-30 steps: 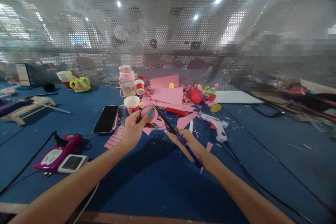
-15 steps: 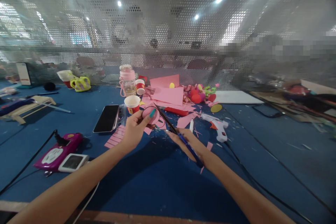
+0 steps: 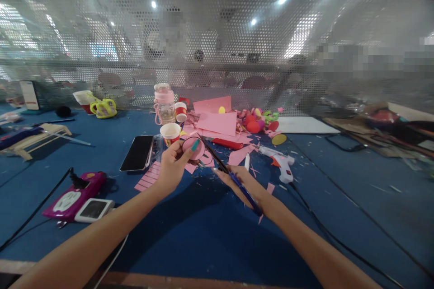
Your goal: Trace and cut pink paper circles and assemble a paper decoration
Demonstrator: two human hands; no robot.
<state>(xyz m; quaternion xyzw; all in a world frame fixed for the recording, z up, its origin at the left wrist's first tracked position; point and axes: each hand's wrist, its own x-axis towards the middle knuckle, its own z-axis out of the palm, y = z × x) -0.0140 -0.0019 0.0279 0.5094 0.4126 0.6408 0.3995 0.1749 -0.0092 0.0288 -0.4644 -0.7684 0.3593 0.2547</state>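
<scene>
Between the thumb and fingers of my left hand [image 3: 172, 165] is a round piece of pink paper [image 3: 190, 146] with a dark curved line near its edge. My right hand [image 3: 242, 184] is closed on blue-handled scissors [image 3: 222, 165], whose dark blades point up and left beside the round paper. Whether the blades touch the paper I cannot tell. Behind the hands lie pink paper sheets [image 3: 217, 123] and scraps, with a red cutter [image 3: 227, 143] on top. A paper cup [image 3: 170, 132] stands just behind my left hand.
To the right a white glue gun [image 3: 283, 167] trails a black cord. On the left are a phone [image 3: 137, 153], a purple power strip [image 3: 76, 196] with a white adapter, and a small wooden frame [image 3: 37, 140]. A pink-topped bottle [image 3: 164, 104] stands at the back before a perforated metal screen [image 3: 217, 31].
Almost nothing differs. The view has shifted very slightly, and both hands keep the same hold on the pink paper and the scissors.
</scene>
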